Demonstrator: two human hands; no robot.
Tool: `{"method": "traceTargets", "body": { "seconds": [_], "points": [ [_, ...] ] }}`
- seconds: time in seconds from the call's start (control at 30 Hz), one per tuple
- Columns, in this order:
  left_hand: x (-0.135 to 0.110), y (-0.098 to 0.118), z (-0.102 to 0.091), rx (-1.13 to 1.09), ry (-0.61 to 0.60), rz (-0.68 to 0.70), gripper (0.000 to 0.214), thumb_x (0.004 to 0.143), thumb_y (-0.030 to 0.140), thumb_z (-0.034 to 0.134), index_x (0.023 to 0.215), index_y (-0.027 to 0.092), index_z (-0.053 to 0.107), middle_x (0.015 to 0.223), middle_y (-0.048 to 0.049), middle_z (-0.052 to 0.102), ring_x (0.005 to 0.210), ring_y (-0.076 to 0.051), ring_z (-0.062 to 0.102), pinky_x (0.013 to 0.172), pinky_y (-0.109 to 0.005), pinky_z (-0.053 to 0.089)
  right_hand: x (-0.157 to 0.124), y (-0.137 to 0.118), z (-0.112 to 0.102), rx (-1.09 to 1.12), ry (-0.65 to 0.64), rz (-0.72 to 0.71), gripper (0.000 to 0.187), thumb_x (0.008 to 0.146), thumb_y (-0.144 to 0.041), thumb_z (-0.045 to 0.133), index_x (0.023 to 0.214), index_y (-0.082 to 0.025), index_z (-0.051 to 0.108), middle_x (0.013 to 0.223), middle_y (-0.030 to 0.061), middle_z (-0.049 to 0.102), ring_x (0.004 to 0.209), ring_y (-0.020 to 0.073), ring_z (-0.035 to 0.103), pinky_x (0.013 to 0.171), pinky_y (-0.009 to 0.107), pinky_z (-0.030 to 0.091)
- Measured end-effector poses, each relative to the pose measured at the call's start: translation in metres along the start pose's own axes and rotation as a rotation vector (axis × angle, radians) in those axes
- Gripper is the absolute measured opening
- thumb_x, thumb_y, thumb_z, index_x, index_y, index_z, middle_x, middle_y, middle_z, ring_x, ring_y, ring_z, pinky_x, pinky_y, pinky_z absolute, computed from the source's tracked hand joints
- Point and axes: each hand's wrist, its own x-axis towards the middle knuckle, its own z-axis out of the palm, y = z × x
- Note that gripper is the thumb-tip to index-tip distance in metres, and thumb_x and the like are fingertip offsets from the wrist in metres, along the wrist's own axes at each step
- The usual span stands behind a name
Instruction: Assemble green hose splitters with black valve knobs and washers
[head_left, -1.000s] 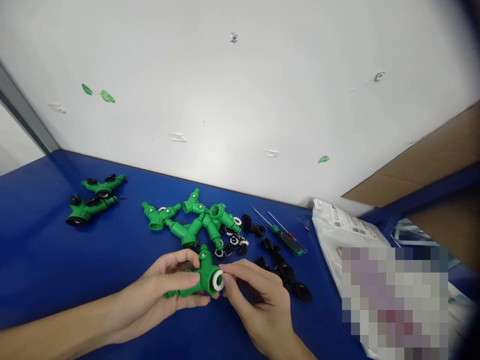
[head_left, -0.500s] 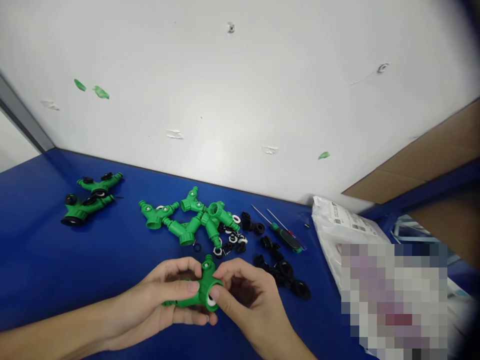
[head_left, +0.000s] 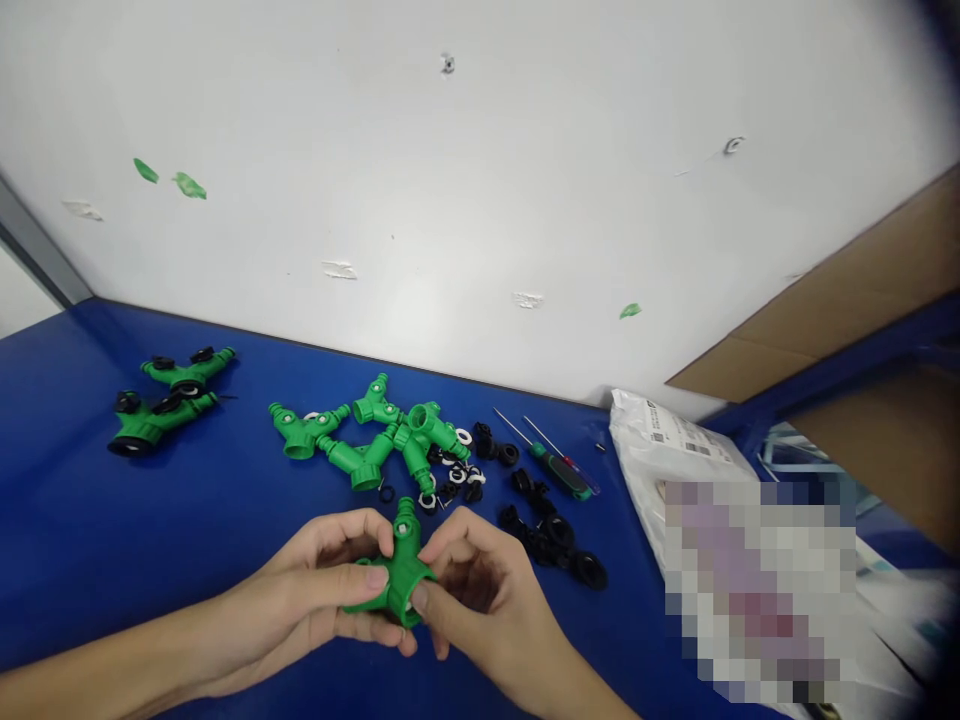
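Green connector (head_left: 409,570), a branched fitting with one wide mouth (head_left: 407,618), is held over the near part of the blue table (head_left: 247,520), in front of the loose parts (head_left: 474,490). It is gripped by the left hand (head_left: 322,585), with the thumb laid on top of the body and the fingers wrapped beneath. The thumb of the right hand (head_left: 495,600) is set at the wide mouth, and its other fingers are curled beside the body; whether anything is pinched between them cannot be told. A sliver of white (head_left: 409,606) is seen inside the rim by that thumb, and is judged to be a washer much like the white ring (head_left: 463,437) lying on the table.

For good seating, the body should be kept steady by the left hand, with its fingertips held clear of the rim. Pressure is best applied around the whole edge in turn, since a ring pushed at one side only may be tipped or buckled. Flatness should be checked with the thumb lifted, as most of the opening is covered by it.
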Motion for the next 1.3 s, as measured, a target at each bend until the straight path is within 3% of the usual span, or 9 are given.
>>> {"method": "traceTargets", "body": {
  "seconds": [0.2,0.27,0.37,0.47,0.57,0.7,0.93,1.1,1.3],
  "points": [
    [0.003,-0.001,0.001,0.071,0.002,-0.043,0.016,0.084,0.022,0.073,0.084,0.016,0.058,0.083,-0.004,0.071,0.075,-0.02,0.073,0.072,-0.031,0.055,0.002,-0.004,-0.006,-0.017,-0.067,0.069,0.035,0.071,-0.03,0.085,0.083,-0.019,0.055,0.064,-0.0057,0.058,0.045,0.0056,0.051,0.042,0.016,0.044],
    [0.003,0.0,0.0,0.074,0.0,-0.036,0.018,0.084,0.023,0.073,0.085,0.017,0.056,0.081,-0.0036,0.07,0.073,-0.021,0.073,0.068,-0.031,0.054,0.002,-0.018,-0.024,-0.171,-0.103,0.043,0.029,0.074,-0.033,0.082,0.085,-0.018,0.059,0.069,-0.0036,0.059,0.048,0.0069,0.052,0.045,0.019,0.045],
    [0.001,0.003,-0.003,0.074,0.036,-0.015,0.016,0.088,0.027,0.067,0.09,0.02,0.052,0.079,-0.004,0.071,0.066,-0.018,0.069,0.062,-0.03,0.051,-0.003,-0.047,-0.065,-0.669,0.128,-0.065,0.02,0.086,-0.036,0.068,0.079,-0.018,0.062,0.063,-0.0032,0.056,0.053,0.0093,0.05,0.049,0.021,0.041],
    [-0.001,0.008,-0.004,0.107,0.069,-0.007,0.014,0.093,0.028,0.057,0.103,0.023,0.049,0.072,-0.0038,0.072,0.06,-0.016,0.063,0.062,-0.03,0.048,-0.012,-0.071,-0.107,-1.142,0.157,0.052,0.013,0.086,-0.034,0.065,0.086,-0.021,0.067,0.074,-0.0001,0.065,0.061,0.0137,0.055,0.057,0.026,0.044],
    [-0.003,0.011,-0.004,0.131,0.067,0.002,0.026,0.096,0.028,0.05,0.121,0.024,0.046,0.069,-0.0022,0.069,0.058,-0.016,0.06,0.061,-0.031,0.046,-0.02,-0.073,-0.132,-1.266,0.132,0.161,0.024,0.081,-0.036,0.067,0.102,-0.025,0.069,0.1,0.0033,0.069,0.074,0.018,0.062,0.066,0.03,0.05],
    [-0.003,0.011,-0.003,0.113,0.059,0.012,0.03,0.096,0.029,0.049,0.125,0.023,0.05,0.07,-0.0015,0.066,0.057,-0.016,0.058,0.06,-0.031,0.044,-0.021,-0.056,-0.14,-1.274,0.085,0.194,0.026,0.079,-0.034,0.068,0.104,-0.025,0.07,0.105,0.0049,0.07,0.077,0.0193,0.065,0.069,0.031,0.054],
    [-0.001,0.01,-0.002,0.13,0.054,0.008,0.028,0.096,0.033,0.051,0.122,0.022,0.054,0.071,-0.0012,0.064,0.056,-0.015,0.059,0.058,-0.03,0.045,-0.015,-0.059,-0.12,-1.215,0.178,-0.068,0.016,0.084,-0.028,0.067,0.098,-0.022,0.069,0.078,0.0033,0.069,0.064,0.018,0.065,0.061,0.031,0.056],
    [0.001,0.003,0.0,0.19,0.05,0.016,0.028,0.095,0.036,0.056,0.119,0.021,0.055,0.07,0.0008,0.061,0.057,-0.014,0.058,0.058,-0.029,0.046,-0.009,-0.049,-0.053,-0.862,0.031,-0.556,0.029,0.086,-0.015,0.069,0.114,-0.024,0.067,0.104,0.0066,0.07,0.084,0.0168,0.069,0.075,0.029,0.06],
    [0.001,-0.01,-0.002,0.206,0.027,0.017,0.035,0.094,0.043,0.057,0.123,0.023,0.051,0.072,0.0032,0.059,0.057,-0.013,0.06,0.059,-0.029,0.048,-0.007,-0.03,-0.021,-0.833,-0.086,-0.704,0.043,0.087,-0.008,0.068,0.127,-0.024,0.064,0.116,0.0097,0.071,0.102,0.0202,0.069,0.085,0.031,0.061]
  ]
}}
